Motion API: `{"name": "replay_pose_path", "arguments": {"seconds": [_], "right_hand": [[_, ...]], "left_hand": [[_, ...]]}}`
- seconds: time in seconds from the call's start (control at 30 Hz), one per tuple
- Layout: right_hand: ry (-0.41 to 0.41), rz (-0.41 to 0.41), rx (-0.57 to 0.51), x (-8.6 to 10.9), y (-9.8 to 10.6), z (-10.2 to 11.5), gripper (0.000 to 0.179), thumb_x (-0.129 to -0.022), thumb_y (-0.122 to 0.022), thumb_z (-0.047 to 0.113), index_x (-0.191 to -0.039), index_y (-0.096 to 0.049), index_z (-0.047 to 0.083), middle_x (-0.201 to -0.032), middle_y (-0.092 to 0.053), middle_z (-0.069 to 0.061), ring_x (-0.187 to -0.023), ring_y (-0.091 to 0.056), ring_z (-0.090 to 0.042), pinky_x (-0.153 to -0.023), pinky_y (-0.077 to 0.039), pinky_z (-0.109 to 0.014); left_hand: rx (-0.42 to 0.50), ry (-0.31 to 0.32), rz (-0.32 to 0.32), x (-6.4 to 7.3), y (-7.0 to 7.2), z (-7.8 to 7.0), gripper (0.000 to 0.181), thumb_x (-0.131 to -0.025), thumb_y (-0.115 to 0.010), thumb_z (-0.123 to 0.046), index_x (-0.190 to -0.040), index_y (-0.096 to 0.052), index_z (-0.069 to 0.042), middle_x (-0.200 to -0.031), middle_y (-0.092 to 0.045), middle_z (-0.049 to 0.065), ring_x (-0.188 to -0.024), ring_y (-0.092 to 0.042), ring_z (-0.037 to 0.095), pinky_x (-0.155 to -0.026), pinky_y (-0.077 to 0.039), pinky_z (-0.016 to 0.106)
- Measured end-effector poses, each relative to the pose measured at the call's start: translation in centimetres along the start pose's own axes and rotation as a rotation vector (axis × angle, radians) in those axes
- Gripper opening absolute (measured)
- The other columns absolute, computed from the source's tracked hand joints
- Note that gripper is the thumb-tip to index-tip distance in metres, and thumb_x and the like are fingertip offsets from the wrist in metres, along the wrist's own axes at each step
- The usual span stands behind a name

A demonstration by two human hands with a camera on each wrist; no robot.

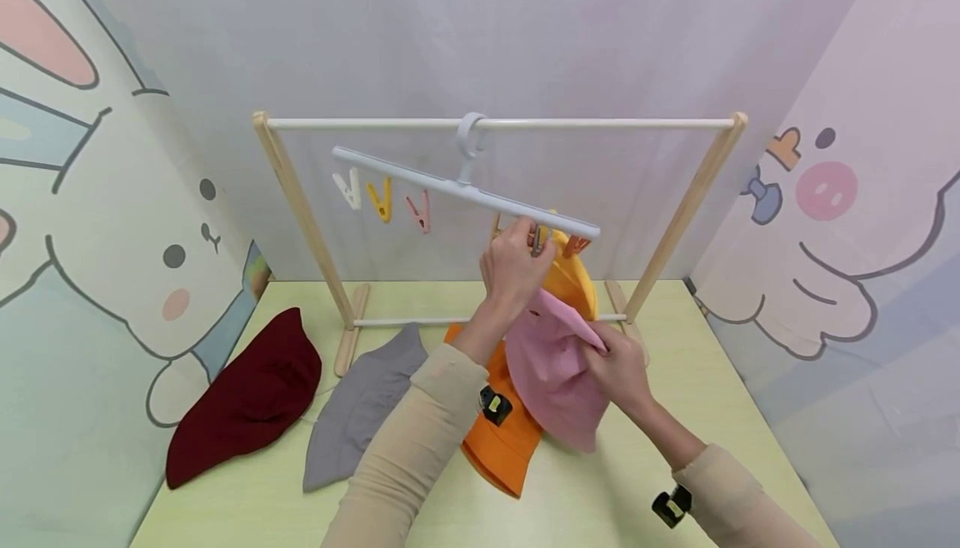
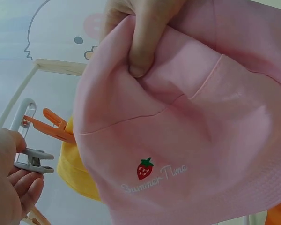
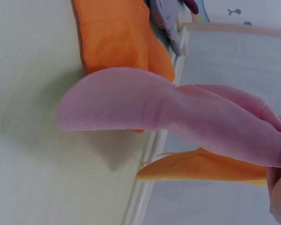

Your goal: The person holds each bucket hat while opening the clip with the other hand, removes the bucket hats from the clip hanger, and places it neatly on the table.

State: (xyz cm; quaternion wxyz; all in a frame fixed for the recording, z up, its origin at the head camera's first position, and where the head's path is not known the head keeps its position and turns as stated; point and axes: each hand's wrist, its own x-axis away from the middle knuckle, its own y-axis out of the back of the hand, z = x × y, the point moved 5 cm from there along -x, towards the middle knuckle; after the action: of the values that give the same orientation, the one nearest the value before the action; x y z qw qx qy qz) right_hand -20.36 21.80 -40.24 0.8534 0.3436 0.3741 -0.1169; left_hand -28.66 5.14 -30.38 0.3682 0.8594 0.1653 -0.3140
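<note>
My left hand (image 1: pixel 512 269) pinches a grey clothespin (image 2: pixel 33 161) under the lower right part of a pale blue hanger (image 1: pixel 408 175). In the left wrist view the clip's tips point toward the pink bucket hat (image 1: pixel 553 356), with a gap between them. My right hand (image 1: pixel 621 369) grips that hat by its crown, thumb on the outside, and holds it up below the hanger. A strawberry and "Summer Time" are stitched on it. Behind it, a yellow hat (image 1: pixel 573 286) hangs from an orange clothespin (image 2: pixel 61 131) at the hanger's right end.
The hanger hooks over the white rail (image 1: pixel 615 124) of a wooden stand, tilted down to the right. White, yellow and pink clothespins (image 1: pixel 420 212) hang on its left half. On the table (image 1: pixel 645 481) lie dark red (image 1: pixel 251 398), grey (image 1: pixel 363 415) and orange (image 1: pixel 506 456) hats.
</note>
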Motion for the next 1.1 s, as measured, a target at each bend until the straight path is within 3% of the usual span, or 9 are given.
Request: {"name": "replay_pose_path", "arguments": {"seconds": [0.53,0.83,1.1], "right_hand": [[-0.090,0.030,0.021,0.8,0.8,-1.0,0.014,-0.074,-0.064,-0.001,-0.083,-0.070,0.008,-0.072,-0.067,-0.004,-0.057,-0.050,-0.007,-0.054,-0.039,-0.013],[-0.277,0.075,0.028,1.4,1.3,-2.4,0.015,-0.076,-0.066,0.003,-0.089,-0.071,0.009,-0.076,-0.068,-0.004,-0.060,-0.050,-0.009,-0.054,-0.040,-0.013],[-0.393,0.119,0.055,1.5,1.8,-3.5,0.005,-0.080,-0.064,0.010,-0.084,-0.068,0.009,-0.070,-0.063,-0.004,-0.060,-0.048,-0.014,-0.053,-0.040,-0.019]], "left_hand": [[0.013,0.000,-0.004,-0.3,0.3,-0.2,0.020,-0.081,-0.063,-0.030,-0.075,-0.055,-0.014,-0.070,-0.058,-0.004,-0.052,-0.048,0.010,-0.045,-0.037,0.021],[0.034,-0.005,0.001,-0.4,0.5,-0.4,0.020,-0.081,-0.062,-0.033,-0.077,-0.056,-0.014,-0.072,-0.061,-0.003,-0.052,-0.049,0.010,-0.046,-0.037,0.022],[0.055,-0.006,0.008,-0.5,0.6,-0.8,0.021,-0.083,-0.062,-0.034,-0.079,-0.058,-0.013,-0.073,-0.063,-0.003,-0.052,-0.050,0.009,-0.047,-0.038,0.020]]}}
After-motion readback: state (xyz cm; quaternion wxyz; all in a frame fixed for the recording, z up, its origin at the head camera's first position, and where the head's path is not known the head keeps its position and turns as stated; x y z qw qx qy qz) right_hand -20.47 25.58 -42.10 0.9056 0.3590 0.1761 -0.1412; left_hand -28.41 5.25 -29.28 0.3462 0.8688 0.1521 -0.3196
